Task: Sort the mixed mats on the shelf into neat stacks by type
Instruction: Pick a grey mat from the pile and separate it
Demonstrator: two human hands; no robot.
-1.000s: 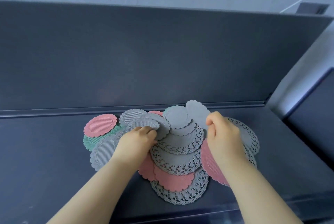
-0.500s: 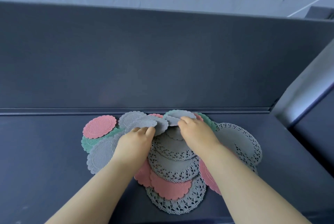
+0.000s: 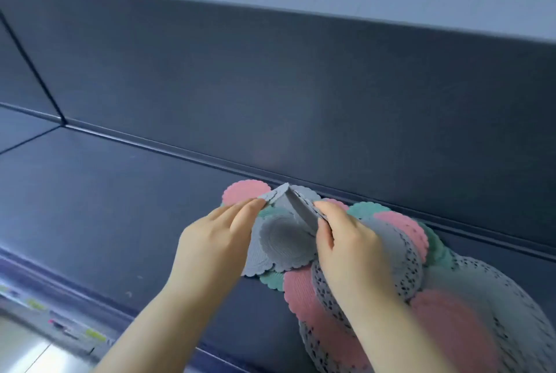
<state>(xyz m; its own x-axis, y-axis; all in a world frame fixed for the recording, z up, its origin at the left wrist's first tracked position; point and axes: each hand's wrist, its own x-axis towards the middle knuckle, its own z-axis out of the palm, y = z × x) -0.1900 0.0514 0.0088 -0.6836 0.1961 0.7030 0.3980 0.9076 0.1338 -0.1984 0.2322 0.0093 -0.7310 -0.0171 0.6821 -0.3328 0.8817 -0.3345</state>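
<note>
The shelf (image 3: pixel 120 207) is carrying the mats (image 3: pixel 304 291) in one mixed heap by its back rail, with pink, green and lacy grey ones overlapping. The left hand (image 3: pixel 216 240) and right hand (image 3: pixel 349 243) are each pinching an edge of a few grey mats (image 3: pixel 301 211), tenting them above the heap (edges not aligned). I judge they are needing squaring before going onto bare shelf.
</note>
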